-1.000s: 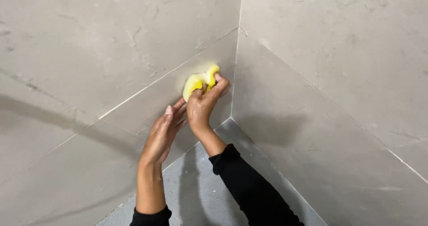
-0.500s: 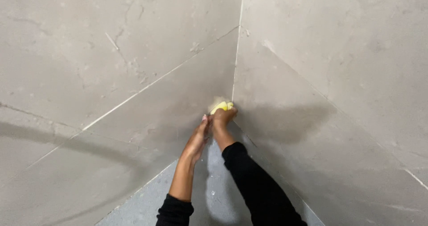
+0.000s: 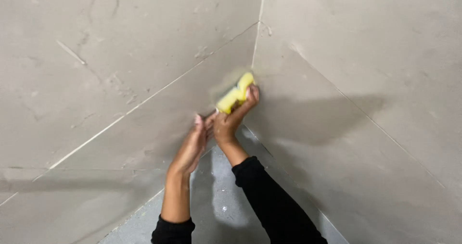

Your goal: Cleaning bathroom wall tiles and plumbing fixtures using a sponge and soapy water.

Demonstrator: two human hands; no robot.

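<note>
Head view: a soft yellow rectangular sponge point(image 3: 235, 94) is gripped in the closed right hand point(image 3: 232, 119) against the grey tiled wall point(image 3: 144, 56), the open, empty left hand point(image 3: 195, 145) just beside; firm, even pressure into the corner joint is advised.

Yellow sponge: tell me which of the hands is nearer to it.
Right. The right hand grips the yellow sponge against the tiled wall by the corner; the left hand lies flat on the wall below it, not touching the sponge.

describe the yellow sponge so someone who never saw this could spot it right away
Find the vertical corner seam where the two grey tiled walls meet. Just left of that seam, above the floor, the right hand presses the yellow sponge against the left wall. It is the only brightly coloured thing among grey tile, black sleeves and hands.
</note>
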